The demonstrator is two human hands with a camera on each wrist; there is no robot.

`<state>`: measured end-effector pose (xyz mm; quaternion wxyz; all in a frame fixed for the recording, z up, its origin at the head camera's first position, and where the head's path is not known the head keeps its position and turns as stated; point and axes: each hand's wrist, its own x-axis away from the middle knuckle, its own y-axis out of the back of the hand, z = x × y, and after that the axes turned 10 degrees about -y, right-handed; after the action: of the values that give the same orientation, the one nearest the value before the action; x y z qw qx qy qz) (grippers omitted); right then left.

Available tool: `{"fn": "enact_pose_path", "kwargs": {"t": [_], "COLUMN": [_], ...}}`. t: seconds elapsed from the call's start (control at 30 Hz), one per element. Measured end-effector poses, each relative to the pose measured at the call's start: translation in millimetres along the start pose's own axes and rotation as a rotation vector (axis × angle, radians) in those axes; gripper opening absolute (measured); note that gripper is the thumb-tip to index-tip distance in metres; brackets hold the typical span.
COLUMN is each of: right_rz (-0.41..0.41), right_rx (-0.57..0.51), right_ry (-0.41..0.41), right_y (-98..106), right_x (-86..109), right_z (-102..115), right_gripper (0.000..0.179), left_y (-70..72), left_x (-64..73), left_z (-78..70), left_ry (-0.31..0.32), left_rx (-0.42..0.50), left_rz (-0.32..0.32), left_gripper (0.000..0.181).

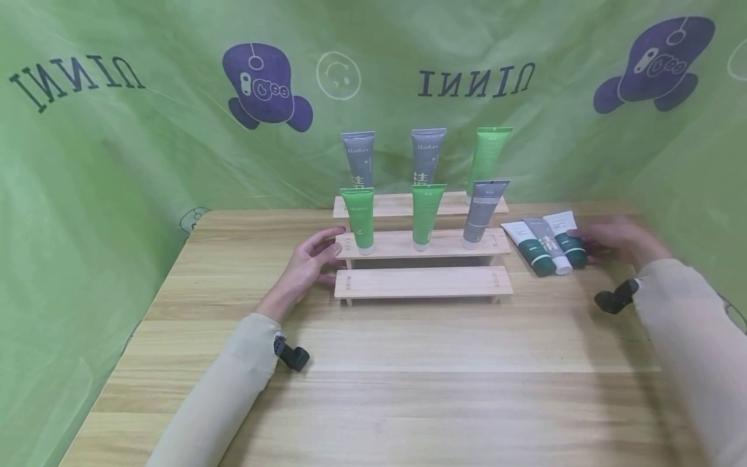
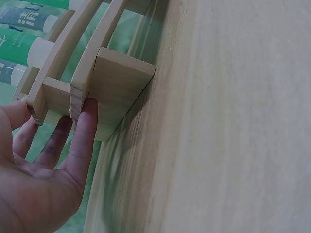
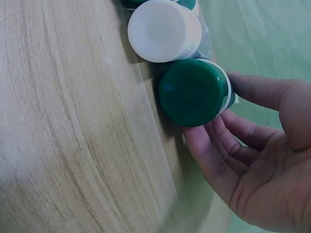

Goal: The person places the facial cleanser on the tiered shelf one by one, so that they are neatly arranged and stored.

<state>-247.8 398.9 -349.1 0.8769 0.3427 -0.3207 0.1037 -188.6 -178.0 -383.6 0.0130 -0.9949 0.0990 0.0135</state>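
Note:
A stepped wooden rack (image 1: 423, 283) has three tiers. Grey and green squeeze tubes stand cap down on its upper two, including a green tube (image 1: 360, 217) and a grey tube (image 1: 484, 211); the front tier is bare. My left hand (image 1: 306, 263) holds the rack's left end, its thumb at the middle plank and its fingertips against the plank ends (image 2: 80, 92). To the right of the rack, three tubes lie side by side. My right hand (image 1: 618, 240) grips the rightmost white tube with a dark green lower part (image 3: 192, 92), thumb above and fingers along its side.
Beside the gripped tube lie a grey tube with a white cap (image 1: 548, 246) and another white-and-green tube (image 1: 530, 250). The wooden table (image 1: 408, 389) stretches out in front of the rack. A green printed curtain (image 1: 385, 104) hangs behind and at both sides.

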Motion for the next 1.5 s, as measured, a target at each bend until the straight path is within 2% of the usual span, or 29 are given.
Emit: {"fn": "enact_pose_path", "kwargs": {"t": [0.23,0.5,0.77,0.93,1.07,1.23,1.4,1.5], "right_rz": [-0.005,0.026,-0.012,-0.037,-0.06,-0.098,-0.156,-0.201], "right_rx": [-0.078,-0.199,-0.241,-0.295,-0.306,-0.291,-0.249,-0.184], "right_ry": [0.032,0.089,0.151,0.174,0.19,0.226,0.257,0.259], "right_y": [-3,-8,-13,-15,-19,-27,-36,-43], "right_x": [2.6,7.3,18.4,28.1,38.6,52.3,65.3,74.3], "right_z": [-6,-21,-34,-39,-43,-45,-48,-48], "right_gripper": [0.042,0.027,0.026,0.005,0.018,0.021,0.008,0.028], "left_y": [0.1,0.1,0.1,-0.5,-0.7,-0.7,-1.2,-1.4], "left_x": [0.1,0.7,2.0,1.2,0.8,0.2,0.2,-0.1], "left_z": [-0.6,-0.3,-1.7,-2.0,-1.6,-1.4,-2.0,-1.9], "left_ry": [0.006,0.006,0.004,0.004,0.006,0.009,0.013,0.014], "left_rx": [0.0,0.0,-0.012,-0.007,-0.005,-0.001,0.001,0.001], "left_rz": [0.002,0.003,0.005,0.007,0.007,0.007,0.003,0.003], "left_gripper": [0.046,0.046,0.046,0.046,0.046,0.046,0.046,0.046]}}
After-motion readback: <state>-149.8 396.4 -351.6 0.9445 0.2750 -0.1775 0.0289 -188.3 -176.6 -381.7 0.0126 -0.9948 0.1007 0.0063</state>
